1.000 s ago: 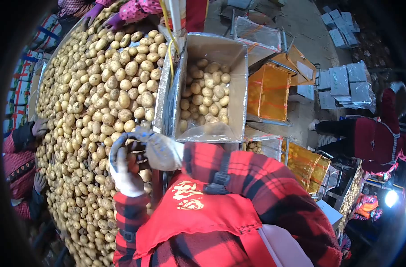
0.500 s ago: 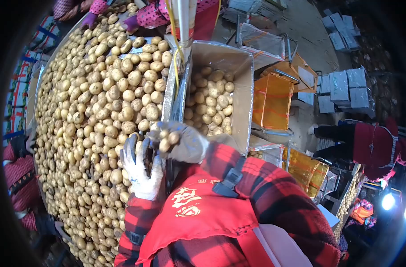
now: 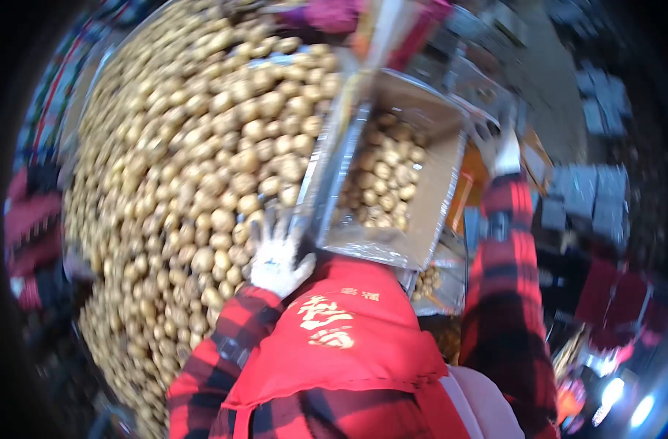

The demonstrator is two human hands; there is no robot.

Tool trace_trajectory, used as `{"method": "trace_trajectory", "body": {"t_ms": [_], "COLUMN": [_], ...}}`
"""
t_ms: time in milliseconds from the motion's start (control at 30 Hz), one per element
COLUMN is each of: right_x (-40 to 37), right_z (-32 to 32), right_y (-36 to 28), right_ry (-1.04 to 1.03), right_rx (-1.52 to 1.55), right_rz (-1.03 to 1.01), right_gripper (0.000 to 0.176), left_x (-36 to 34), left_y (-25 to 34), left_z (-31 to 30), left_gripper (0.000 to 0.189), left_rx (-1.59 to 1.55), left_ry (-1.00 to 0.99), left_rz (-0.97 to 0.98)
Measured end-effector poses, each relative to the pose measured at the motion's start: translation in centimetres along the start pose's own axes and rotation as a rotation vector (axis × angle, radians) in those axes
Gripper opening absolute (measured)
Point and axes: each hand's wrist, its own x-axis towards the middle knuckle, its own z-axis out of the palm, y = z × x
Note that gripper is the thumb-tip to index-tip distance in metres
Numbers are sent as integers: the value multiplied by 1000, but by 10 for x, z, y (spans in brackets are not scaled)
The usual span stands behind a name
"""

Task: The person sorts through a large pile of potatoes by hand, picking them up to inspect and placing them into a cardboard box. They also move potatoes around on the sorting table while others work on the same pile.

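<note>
The view is motion-blurred. A big table of yellow-brown potatoes (image 3: 195, 146) fills the left half. A cardboard box (image 3: 378, 245) lined with silvery film stands against its right edge, partly filled with potatoes (image 3: 385, 179). My left hand (image 3: 275, 256), in a white glove, lies with fingers spread on the potatoes at the table's near edge, beside the box's corner. My right hand (image 3: 507, 155), also gloved, reaches out past the box's right side on a red plaid sleeve. The blur hides whether it holds anything.
Another person's red sleeve (image 3: 27, 219) rests at the table's left edge, and a pink sleeve (image 3: 334, 14) shows at the top. Grey wrapped packs (image 3: 590, 197) lie on the floor at right. A second container of potatoes (image 3: 429, 282) sits below the box.
My right hand, which held potatoes near the box's front corner, has swung out to the right of the box. My left hand stays spread on the pile. The camera has turned sharply.
</note>
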Motion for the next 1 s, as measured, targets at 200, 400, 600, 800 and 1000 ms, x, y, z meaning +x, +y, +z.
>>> {"method": "trace_trajectory", "body": {"t_ms": [200, 400, 600, 800, 1000], "right_x": [-188, -271, -318, -313, -230], "right_z": [118, 217, 275, 358, 423], "right_y": [145, 220, 283, 344, 386], "right_ry": [-550, -1276, -1352, -1194, -1310], "right_rx": [-941, -1069, -1509, -1765, -1420], "right_rz": [-320, -858, -938, -1141, -1502], "right_gripper": [42, 55, 62, 64, 38], "left_x": [-5, -37, -118, -130, -134], "left_y": [-2, -26, -86, -98, -94], "left_z": [-8, -12, -37, -22, -24], "left_gripper": [90, 57, 57, 65, 65], "left_rx": [-108, -296, 137, -18, -116], "left_ry": [25, 204, 475, 432, 558], "left_rz": [-1, 29, -704, -778, -779]}}
